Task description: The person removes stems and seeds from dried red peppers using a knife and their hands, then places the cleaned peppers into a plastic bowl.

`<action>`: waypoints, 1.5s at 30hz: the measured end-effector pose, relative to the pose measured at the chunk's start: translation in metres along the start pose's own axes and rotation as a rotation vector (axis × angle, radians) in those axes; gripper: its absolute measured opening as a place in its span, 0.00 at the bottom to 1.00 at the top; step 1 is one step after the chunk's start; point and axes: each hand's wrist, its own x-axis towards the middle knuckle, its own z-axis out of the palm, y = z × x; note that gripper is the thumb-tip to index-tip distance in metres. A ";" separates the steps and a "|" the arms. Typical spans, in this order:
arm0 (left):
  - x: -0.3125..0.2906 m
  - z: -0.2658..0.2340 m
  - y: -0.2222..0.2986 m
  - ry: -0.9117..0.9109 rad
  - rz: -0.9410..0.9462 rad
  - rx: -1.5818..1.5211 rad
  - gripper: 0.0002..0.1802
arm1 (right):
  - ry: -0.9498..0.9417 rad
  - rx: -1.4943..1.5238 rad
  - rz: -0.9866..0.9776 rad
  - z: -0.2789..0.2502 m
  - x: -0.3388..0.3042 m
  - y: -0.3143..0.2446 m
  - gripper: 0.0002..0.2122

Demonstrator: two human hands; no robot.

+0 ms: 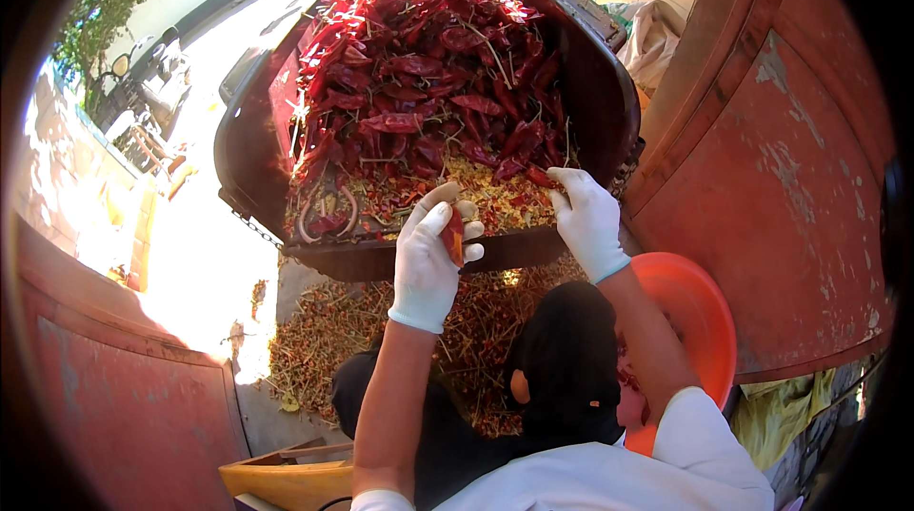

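Dried red chilli (454, 235), wrinkled, glossy

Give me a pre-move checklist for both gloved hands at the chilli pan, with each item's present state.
1. Left hand holds a dried red chilli between its fingers: ok.
2. Right hand rests at the chilli pile; whether it grips one: cannot tell.
3. Both hands gloved in white: ok.
4. Dark pan still heaped with chillies: ok.
5. Orange basin sits below the right forearm: ok.
6. Ground under the pan free of stems and seeds: not ok.
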 end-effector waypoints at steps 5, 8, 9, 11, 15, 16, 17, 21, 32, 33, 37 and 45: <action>0.004 -0.004 -0.003 0.073 -0.053 0.062 0.15 | -0.276 -0.401 0.013 0.025 0.027 0.014 0.08; 0.000 0.004 0.001 0.094 -0.033 0.065 0.13 | -0.304 -0.423 0.041 0.031 0.035 0.018 0.11; 0.000 0.005 0.000 0.103 -0.033 0.087 0.14 | -0.286 -0.405 0.040 0.031 0.036 0.016 0.11; 0.000 0.006 -0.001 0.121 -0.035 0.130 0.14 | -0.127 -0.256 0.042 0.028 0.034 0.013 0.09; 0.001 0.008 -0.002 0.131 -0.038 0.237 0.15 | -0.042 0.153 0.158 0.012 0.030 -0.010 0.09; 0.002 0.006 -0.005 0.155 -0.019 0.288 0.17 | -0.064 0.232 0.204 0.003 0.028 -0.027 0.09; 0.001 0.007 -0.005 0.159 -0.024 0.354 0.18 | -0.086 0.307 0.252 -0.004 0.024 -0.039 0.09; -0.002 0.022 -0.006 0.109 -0.018 0.572 0.26 | -0.147 0.724 0.363 -0.019 -0.006 -0.068 0.08; -0.001 0.009 -0.019 0.029 0.140 0.961 0.23 | -0.183 0.747 0.320 -0.033 -0.030 -0.079 0.14; -0.001 0.007 -0.021 0.018 0.147 0.995 0.22 | -0.165 0.734 0.294 -0.035 -0.027 -0.081 0.14; -0.005 0.012 -0.023 -0.068 0.201 1.157 0.18 | -0.040 0.606 0.021 -0.028 -0.024 -0.073 0.11; -0.007 0.003 -0.023 -0.211 0.365 1.372 0.15 | -0.099 0.563 -0.081 -0.037 -0.019 -0.067 0.10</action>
